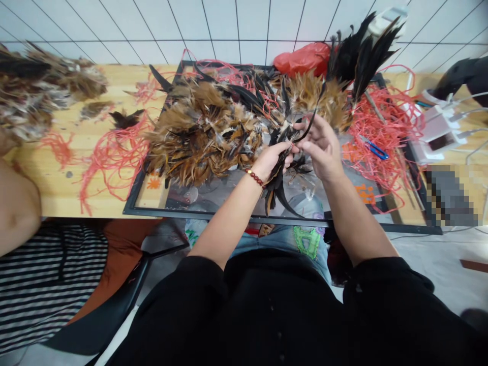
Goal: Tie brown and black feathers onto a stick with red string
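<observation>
Over the framed dark work surface, my left hand is closed around a bunch of dark feathers, whose tips hang down below the fingers. Close beside it, my right hand has its thumb and fingers drawn together near the quill ends. A long curved black feather rises at the fingers of the right hand and appears to be pinched there. Just left of the hands spreads a large pile of brown feathers. Fingers partly hide the quill ends.
Pink raffia-like string lies tangled at right, with a blue cutter on it. Tall black feathers stand behind, beside a red plastic bag. A white power strip sits far right. Another person's arm is at left.
</observation>
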Demonstrator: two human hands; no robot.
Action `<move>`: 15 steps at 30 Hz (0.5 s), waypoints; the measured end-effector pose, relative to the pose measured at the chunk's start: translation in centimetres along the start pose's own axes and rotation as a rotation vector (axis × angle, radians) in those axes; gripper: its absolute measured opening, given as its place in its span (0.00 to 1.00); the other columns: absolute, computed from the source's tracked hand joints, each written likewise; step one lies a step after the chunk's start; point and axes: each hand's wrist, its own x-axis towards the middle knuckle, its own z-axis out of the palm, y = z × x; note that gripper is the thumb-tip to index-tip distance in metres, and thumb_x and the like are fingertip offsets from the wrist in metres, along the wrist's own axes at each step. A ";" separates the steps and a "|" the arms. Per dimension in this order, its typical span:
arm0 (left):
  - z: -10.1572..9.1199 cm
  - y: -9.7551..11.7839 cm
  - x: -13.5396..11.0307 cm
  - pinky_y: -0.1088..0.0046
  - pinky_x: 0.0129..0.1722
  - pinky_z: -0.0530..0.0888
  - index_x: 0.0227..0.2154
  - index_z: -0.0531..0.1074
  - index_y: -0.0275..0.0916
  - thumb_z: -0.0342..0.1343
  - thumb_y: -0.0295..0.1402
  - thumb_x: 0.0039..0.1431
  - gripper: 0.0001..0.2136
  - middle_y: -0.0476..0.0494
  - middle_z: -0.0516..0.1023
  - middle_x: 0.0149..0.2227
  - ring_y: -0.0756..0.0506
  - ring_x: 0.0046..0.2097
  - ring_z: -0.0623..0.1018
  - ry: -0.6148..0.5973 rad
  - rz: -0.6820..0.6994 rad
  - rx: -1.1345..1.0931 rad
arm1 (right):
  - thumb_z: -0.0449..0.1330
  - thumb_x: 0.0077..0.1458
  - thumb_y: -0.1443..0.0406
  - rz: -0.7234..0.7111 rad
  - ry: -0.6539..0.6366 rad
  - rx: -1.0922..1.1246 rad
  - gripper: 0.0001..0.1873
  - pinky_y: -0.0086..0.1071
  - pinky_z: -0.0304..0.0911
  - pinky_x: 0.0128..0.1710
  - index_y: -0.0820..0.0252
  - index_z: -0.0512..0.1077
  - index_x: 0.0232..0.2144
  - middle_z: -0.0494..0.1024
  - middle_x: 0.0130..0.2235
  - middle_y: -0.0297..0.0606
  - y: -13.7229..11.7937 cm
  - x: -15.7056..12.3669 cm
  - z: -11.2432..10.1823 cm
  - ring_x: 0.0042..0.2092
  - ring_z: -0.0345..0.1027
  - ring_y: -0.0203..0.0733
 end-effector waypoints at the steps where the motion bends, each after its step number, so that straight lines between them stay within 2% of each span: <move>1: 0.1 0.0 -0.1 0.81 0.15 0.53 0.25 0.69 0.37 0.52 0.43 0.63 0.16 0.54 0.58 0.15 0.56 0.15 0.56 -0.006 -0.001 0.013 | 0.62 0.50 0.41 0.018 0.046 0.029 0.32 0.38 0.71 0.34 0.45 0.66 0.54 0.77 0.45 0.37 0.6 0.2 -0.2 0.38 0.73 0.41; 5: 0.2 0.2 -0.4 0.81 0.15 0.54 0.25 0.70 0.36 0.53 0.44 0.62 0.17 0.54 0.60 0.15 0.57 0.15 0.57 -0.077 -0.021 0.029 | 0.58 0.55 0.43 0.072 0.236 0.096 0.22 0.33 0.68 0.27 0.50 0.70 0.42 0.74 0.32 0.34 3.2 1.2 -2.1 0.30 0.71 0.38; 7: -0.1 0.4 -0.3 0.81 0.15 0.55 0.25 0.70 0.36 0.54 0.45 0.62 0.17 0.54 0.61 0.16 0.57 0.15 0.58 -0.112 -0.033 0.017 | 0.57 0.57 0.46 0.037 0.316 0.087 0.19 0.32 0.68 0.28 0.50 0.70 0.42 0.74 0.34 0.34 3.8 1.4 -3.2 0.31 0.71 0.37; 9: -0.4 0.5 -0.2 0.81 0.14 0.55 0.25 0.70 0.36 0.54 0.44 0.62 0.17 0.53 0.61 0.16 0.56 0.15 0.58 -0.125 -0.044 0.008 | 0.57 0.58 0.48 -0.036 0.344 0.015 0.19 0.34 0.70 0.31 0.48 0.69 0.47 0.75 0.40 0.36 3.5 1.3 -3.9 0.34 0.72 0.38; 11: -0.6 0.6 -0.1 0.82 0.14 0.54 0.25 0.69 0.36 0.53 0.44 0.62 0.17 0.53 0.62 0.16 0.56 0.15 0.58 -0.108 -0.051 0.000 | 0.59 0.57 0.51 -0.103 0.250 -0.113 0.23 0.37 0.71 0.35 0.47 0.66 0.54 0.75 0.48 0.39 2.6 1.0 -3.8 0.38 0.72 0.40; 15: -0.6 0.9 -0.3 0.83 0.14 0.54 0.26 0.69 0.35 0.53 0.43 0.63 0.16 0.53 0.63 0.17 0.57 0.15 0.59 -0.108 -0.060 -0.013 | 0.59 0.57 0.57 -0.200 -0.065 -0.447 0.28 0.42 0.71 0.42 0.51 0.64 0.60 0.71 0.57 0.45 0.3 -0.1 -2.0 0.45 0.73 0.47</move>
